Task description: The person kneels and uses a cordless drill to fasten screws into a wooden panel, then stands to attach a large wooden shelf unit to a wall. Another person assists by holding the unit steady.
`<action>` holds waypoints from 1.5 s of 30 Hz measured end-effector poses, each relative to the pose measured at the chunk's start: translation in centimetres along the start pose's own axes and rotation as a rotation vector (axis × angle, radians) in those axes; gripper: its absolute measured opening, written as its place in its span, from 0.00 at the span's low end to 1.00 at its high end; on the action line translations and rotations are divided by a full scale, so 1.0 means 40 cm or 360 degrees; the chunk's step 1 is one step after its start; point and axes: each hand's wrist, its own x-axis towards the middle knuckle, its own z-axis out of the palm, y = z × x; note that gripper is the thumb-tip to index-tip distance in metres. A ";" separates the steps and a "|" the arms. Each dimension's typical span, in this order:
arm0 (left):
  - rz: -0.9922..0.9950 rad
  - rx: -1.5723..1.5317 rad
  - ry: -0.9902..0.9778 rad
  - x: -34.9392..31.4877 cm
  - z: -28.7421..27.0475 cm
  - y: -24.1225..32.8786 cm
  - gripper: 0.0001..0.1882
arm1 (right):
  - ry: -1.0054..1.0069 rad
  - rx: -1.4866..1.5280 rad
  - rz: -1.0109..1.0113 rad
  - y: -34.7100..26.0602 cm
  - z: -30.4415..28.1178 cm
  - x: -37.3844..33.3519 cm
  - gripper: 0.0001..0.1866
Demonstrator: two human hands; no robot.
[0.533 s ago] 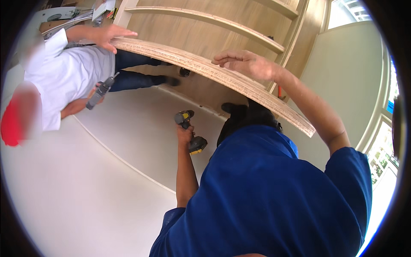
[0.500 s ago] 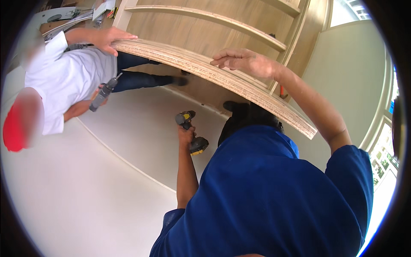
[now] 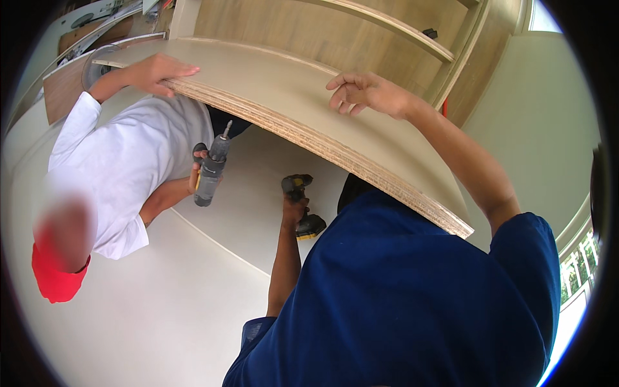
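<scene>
My left hand (image 3: 294,210) is wrapped round the grip of a black and yellow cordless drill (image 3: 298,182), below the near edge of a wide wooden panel (image 3: 271,80). My right hand (image 3: 374,94) hovers over the panel's beige top face, its fingers apart and slightly curled, holding nothing; whether a fingertip touches the panel I cannot tell. Layered raw wood shows along the panel's near edge. At the left, a co-worker in a white shirt (image 3: 151,145) rests one hand (image 3: 158,73) on the panel's end and grips a dark cordless drill (image 3: 213,171), bit pointing up, in the other.
Behind the panel stands a wooden shelf unit (image 3: 258,26), with a small black object (image 3: 430,33) on one shelf. A pale wall (image 3: 529,116) rises at the right. Boards and tools (image 3: 97,29) lie at the far left, and a pale floor (image 3: 187,309) spreads below.
More of the panel's top face shows now. The co-worker and their drill have shifted rightward in view, the drill closer to the panel's edge. My right hand's fingers have spread and curled downward.
</scene>
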 end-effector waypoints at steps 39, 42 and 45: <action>0.0133 -0.0178 -0.0026 0.000 0.104 -0.264 0.29 | -0.0175 -0.0639 -0.0672 0.254 0.079 -0.008 0.39; 0.0086 -0.0080 -0.0033 -0.032 0.101 -0.173 0.27 | -0.0132 -0.0627 -0.0733 0.191 0.106 0.007 0.42; 0.0060 -0.0008 -0.0034 -0.054 0.109 -0.125 0.28 | -0.0141 -0.0635 -0.0779 0.171 0.104 -0.006 0.42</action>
